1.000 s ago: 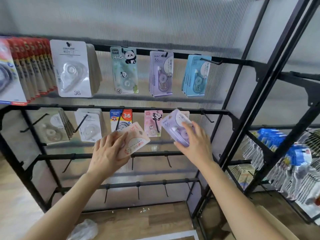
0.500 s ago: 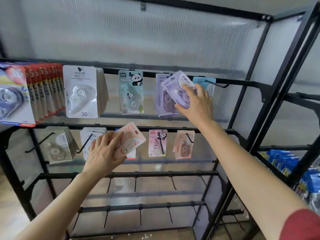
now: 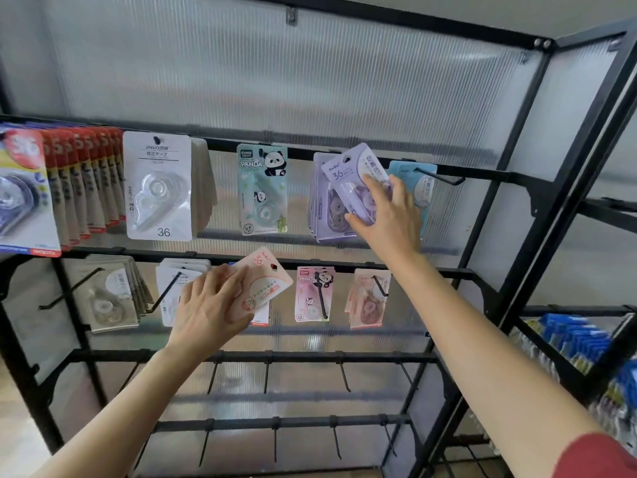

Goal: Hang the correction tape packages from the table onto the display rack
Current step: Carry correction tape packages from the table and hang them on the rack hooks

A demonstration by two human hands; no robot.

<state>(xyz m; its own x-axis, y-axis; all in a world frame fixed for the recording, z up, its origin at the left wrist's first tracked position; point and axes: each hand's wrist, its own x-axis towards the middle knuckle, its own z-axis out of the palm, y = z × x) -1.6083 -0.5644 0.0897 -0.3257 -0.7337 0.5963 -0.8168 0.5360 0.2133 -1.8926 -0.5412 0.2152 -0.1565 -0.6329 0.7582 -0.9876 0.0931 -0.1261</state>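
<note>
Raised since a second ago, my right grip [image 3: 389, 219], clutching the purple package [image 3: 344, 170], meets the matching stack [image 3: 322, 208], ready for hanging; left grip [image 3: 210, 305] holds the pink package [image 3: 265, 288].

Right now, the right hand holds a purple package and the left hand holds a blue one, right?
Not blue: the head view shows the left hand holding a pink package. The right hand does hold the purple package.
</note>
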